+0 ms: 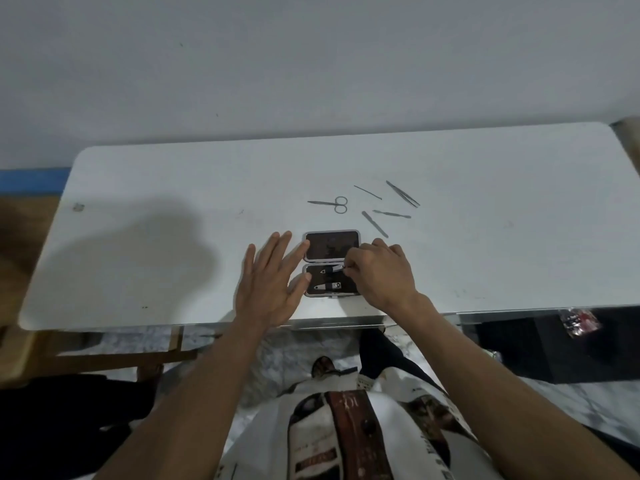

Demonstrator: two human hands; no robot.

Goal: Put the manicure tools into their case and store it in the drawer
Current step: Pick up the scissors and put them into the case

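Note:
A small dark manicure case (331, 249) lies open on the white table (173, 209), lid half away from me. In its near half rests one nail clipper (327, 287). A second nail clipper (335, 269) is pinched in my right hand (381, 271) over the upper slot of that half. My left hand (272, 282) lies flat with fingers spread, its fingertips touching the case's left edge. Beyond the case lie small scissors (332, 203), a thin pick (367, 192), tweezers (402, 193), a cuticle pusher (391, 214) and a nail file (374, 224).
The table's front edge runs just below the case. A wooden chair frame (114, 348) stands under the table at left, a dark box (540, 344) at right. A red and black packet (580, 322) sits on the dark box. No drawer is in view.

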